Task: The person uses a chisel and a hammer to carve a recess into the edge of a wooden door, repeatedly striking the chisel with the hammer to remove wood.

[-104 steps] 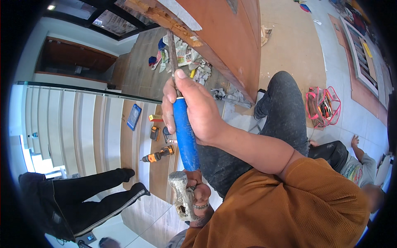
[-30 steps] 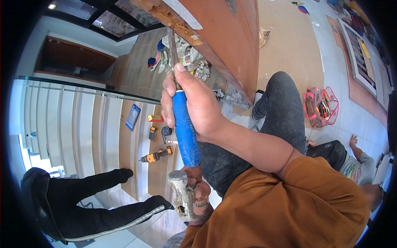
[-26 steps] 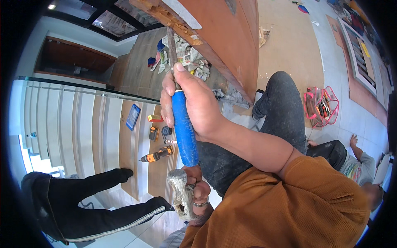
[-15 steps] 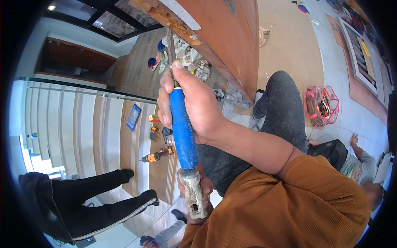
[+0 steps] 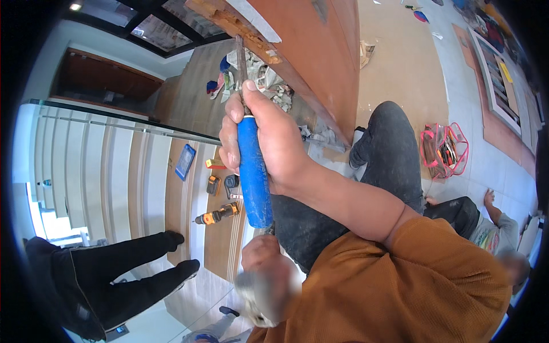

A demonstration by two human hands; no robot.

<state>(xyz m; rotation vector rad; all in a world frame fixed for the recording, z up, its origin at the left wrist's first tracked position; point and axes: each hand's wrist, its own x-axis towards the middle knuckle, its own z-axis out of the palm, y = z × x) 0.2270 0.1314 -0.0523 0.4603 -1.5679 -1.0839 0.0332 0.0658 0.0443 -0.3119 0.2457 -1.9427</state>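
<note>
My right hand (image 5: pixel 271 137) is wrapped round the blue handle of a chisel (image 5: pixel 254 177), the thumb lying along its metal shank. The chisel's tip meets the chipped, cut-out edge (image 5: pixel 243 28) of a brown wooden door (image 5: pixel 320 63). Below the handle's butt end, my left hand (image 5: pixel 262 251) is closed on a worn, whitish hammer (image 5: pixel 251 297). Motion blurs the hammer, and a gap parts it from the chisel. Its handle cannot be made out.
A cordless drill (image 5: pixel 218 213), a battery (image 5: pixel 213 184), a tape measure (image 5: pixel 231 182) and a blue phone-like device (image 5: pixel 185 162) lie on the wooden steps at left. Crumpled paper (image 5: pixel 263 77) lies beyond. A person in black trousers (image 5: pixel 114 263) stands left; a clear tool bag (image 5: pixel 443 150) sits right.
The hammer has dropped back from the chisel's butt end, moving down with my left hand. The chisel has hardly shifted. The foot of the person at left has moved slightly left.
</note>
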